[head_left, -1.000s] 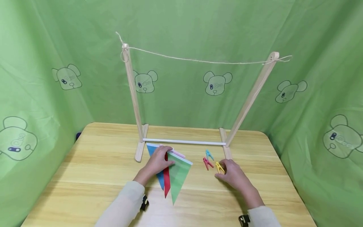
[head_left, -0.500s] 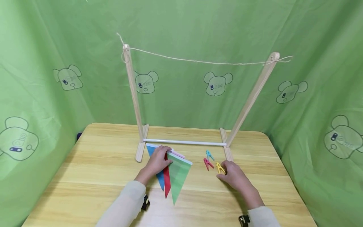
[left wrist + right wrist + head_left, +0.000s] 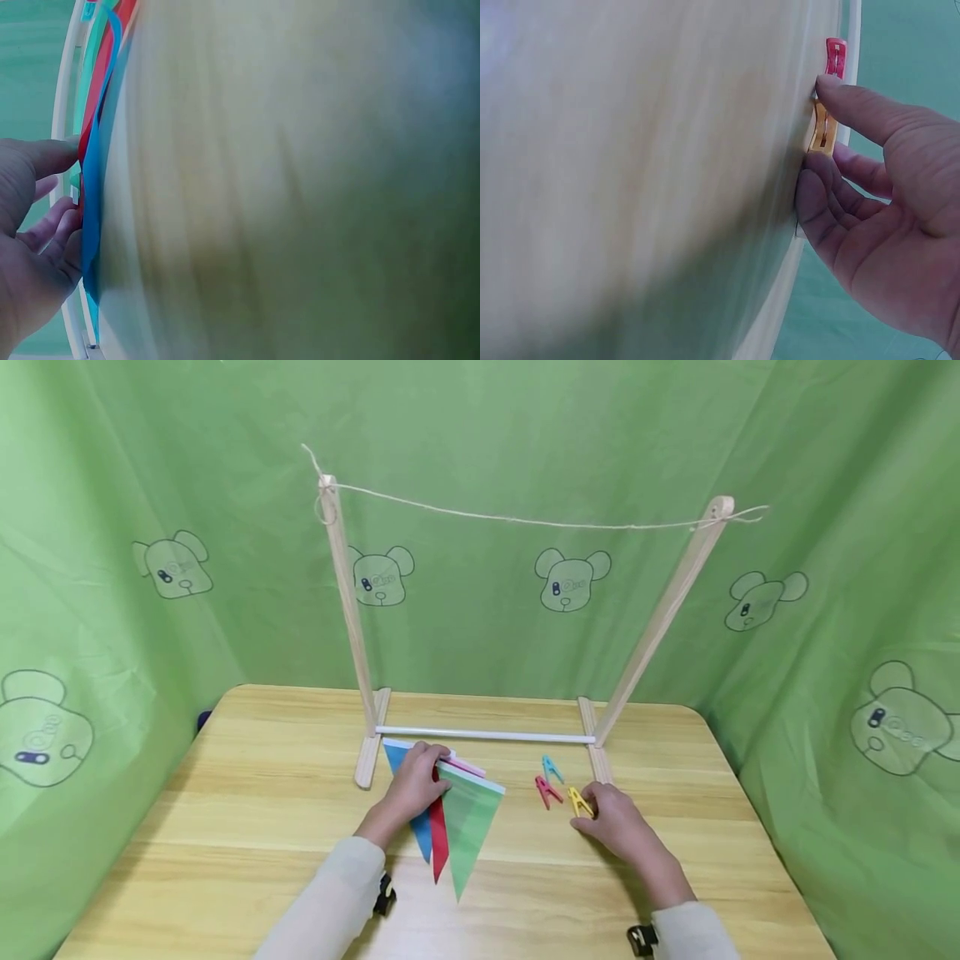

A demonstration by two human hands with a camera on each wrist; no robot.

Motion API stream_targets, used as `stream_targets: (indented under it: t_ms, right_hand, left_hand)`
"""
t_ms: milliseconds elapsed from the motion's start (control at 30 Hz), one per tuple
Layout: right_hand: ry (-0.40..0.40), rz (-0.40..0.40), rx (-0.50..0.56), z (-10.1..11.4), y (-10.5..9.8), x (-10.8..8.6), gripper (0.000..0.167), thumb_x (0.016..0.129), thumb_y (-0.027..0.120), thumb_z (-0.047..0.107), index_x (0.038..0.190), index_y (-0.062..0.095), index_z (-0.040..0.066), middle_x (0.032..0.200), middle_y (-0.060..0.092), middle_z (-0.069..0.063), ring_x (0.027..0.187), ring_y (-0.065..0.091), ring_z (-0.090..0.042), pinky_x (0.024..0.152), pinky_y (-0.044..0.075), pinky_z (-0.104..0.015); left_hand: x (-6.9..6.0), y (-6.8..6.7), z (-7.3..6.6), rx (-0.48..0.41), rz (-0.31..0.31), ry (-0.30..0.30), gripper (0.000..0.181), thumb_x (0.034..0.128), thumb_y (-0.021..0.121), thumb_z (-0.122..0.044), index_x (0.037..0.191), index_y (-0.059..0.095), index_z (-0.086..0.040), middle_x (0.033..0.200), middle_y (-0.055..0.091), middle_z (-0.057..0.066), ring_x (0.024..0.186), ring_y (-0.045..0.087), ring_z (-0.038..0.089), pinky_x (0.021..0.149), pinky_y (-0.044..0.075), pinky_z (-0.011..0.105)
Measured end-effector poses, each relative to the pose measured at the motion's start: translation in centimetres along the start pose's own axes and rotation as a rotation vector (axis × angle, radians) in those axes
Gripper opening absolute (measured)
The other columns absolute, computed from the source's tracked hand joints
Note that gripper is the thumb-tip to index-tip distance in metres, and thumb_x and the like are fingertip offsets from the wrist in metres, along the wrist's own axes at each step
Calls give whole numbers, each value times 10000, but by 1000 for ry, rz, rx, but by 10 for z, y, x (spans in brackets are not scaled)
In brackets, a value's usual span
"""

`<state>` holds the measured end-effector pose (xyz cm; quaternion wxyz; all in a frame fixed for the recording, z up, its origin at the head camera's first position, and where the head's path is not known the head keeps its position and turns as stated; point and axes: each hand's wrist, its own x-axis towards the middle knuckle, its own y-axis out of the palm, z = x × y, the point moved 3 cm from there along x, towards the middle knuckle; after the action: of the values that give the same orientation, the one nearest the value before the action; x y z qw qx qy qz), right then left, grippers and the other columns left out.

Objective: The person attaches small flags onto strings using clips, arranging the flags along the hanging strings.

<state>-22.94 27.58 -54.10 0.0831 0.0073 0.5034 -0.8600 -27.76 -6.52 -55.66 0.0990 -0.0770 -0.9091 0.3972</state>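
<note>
My left hand (image 3: 415,781) curls over a red pennant (image 3: 439,835), thumb and fingertips on its upper part; in the left wrist view the left hand (image 3: 37,225) meets its red edge. Partly overlapping lie a blue pennant (image 3: 422,837) and a green pennant (image 3: 472,818), each with a white top band. A pink strip (image 3: 467,767) shows behind the green one. My right hand (image 3: 615,814) has its thumb and fingers around a yellow clothespin (image 3: 579,802), which shows between them in the right wrist view. Nearby lie a red clothespin (image 3: 548,792) and a blue clothespin (image 3: 552,768).
A wooden stand rises behind, with a left post (image 3: 348,610), a right post (image 3: 660,618) and a white crossbar (image 3: 487,735). A thin string (image 3: 517,520) sags between the post tops. Green printed curtains (image 3: 465,643) enclose the wooden table (image 3: 262,760).
The head view shifts slightly. Both hands, the pennants and the clothespins otherwise keep their places.
</note>
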Motion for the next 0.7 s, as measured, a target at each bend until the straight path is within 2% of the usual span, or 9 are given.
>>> stream_targets:
  t_ms: [200,433,700]
  right_hand:
    - [9,-7,19,1,0,0,376,833,860,132,1089,641,-35,865,573,-81,771,507,-203,655,444,-316]
    - [21,-2,41,1,0,1,382,840,858,138,1101,640,-37,870,563,-77,766,499,-191,639,427,-286]
    - [12,-13,47,0,0,-2,365,829,863,128,1065,641,-39,869,571,-83,765,504,-195,651,439,-305]
  left_hand:
    - [0,-1,0,13,15,-13,467,849,853,-111,1278,675,-61,1154,560,120,973,532,227,831,520,349]
    - [1,-3,0,32,30,-4,318,839,862,-125,1116,757,-8,1030,517,75,914,483,196,767,482,311]
    - [2,-4,0,26,49,7,190,833,865,-117,959,736,-58,995,537,62,910,520,194,819,521,348]
